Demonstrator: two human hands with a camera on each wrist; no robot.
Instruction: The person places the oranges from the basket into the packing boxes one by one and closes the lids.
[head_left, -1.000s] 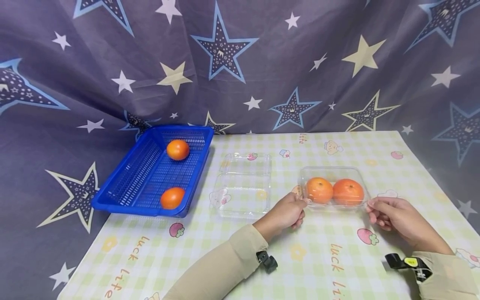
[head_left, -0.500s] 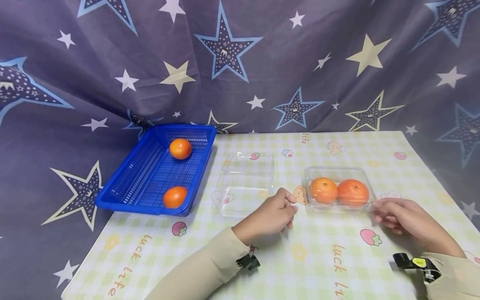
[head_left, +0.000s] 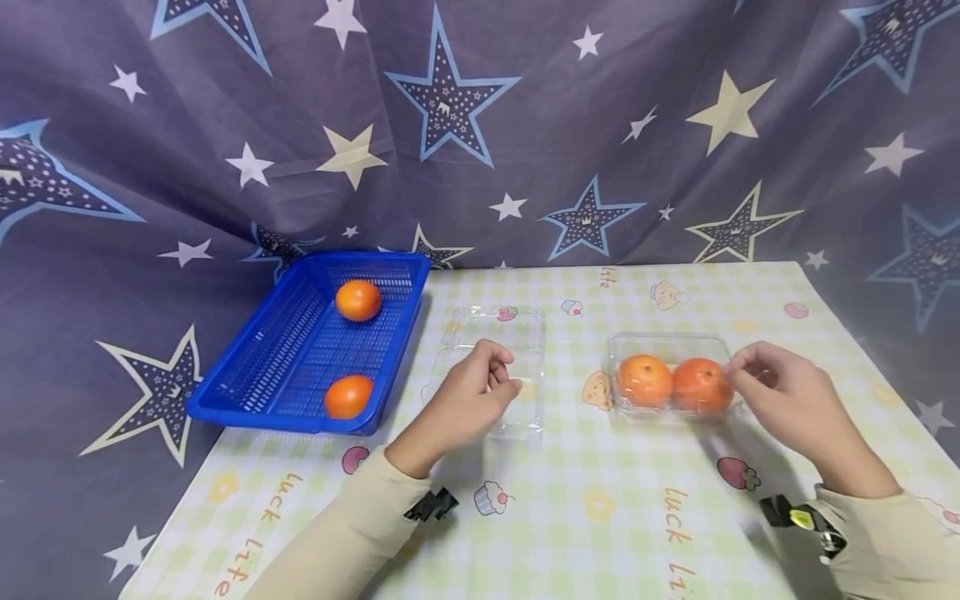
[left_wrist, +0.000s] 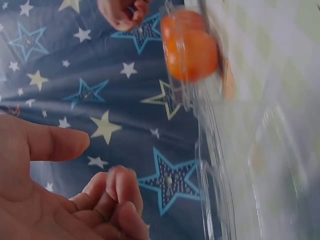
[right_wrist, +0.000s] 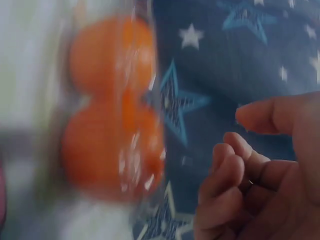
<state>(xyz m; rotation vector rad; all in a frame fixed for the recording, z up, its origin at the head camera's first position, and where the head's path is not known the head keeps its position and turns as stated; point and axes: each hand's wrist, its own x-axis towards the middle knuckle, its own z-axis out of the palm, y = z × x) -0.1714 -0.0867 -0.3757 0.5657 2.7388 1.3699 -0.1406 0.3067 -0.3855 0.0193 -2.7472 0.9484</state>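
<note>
A shut clear plastic box holds two oranges on the checked tablecloth; the left wrist view shows that box as well. My right hand is at its right end with fingers loosely curled, and the blurred right wrist view shows a gap between the hand and the box. My left hand hovers over an empty open clear box, fingers loosely curled, holding nothing. The empty box's rim runs just beside it.
A blue mesh basket lies at the table's left edge with two more oranges in it. A star-patterned curtain hangs behind and to both sides. Wrist-worn cameras sit on both beige sleeves.
My left hand let go of the orange box's left end and moved left to the empty box. My right hand shifted up along the orange box's right end.
</note>
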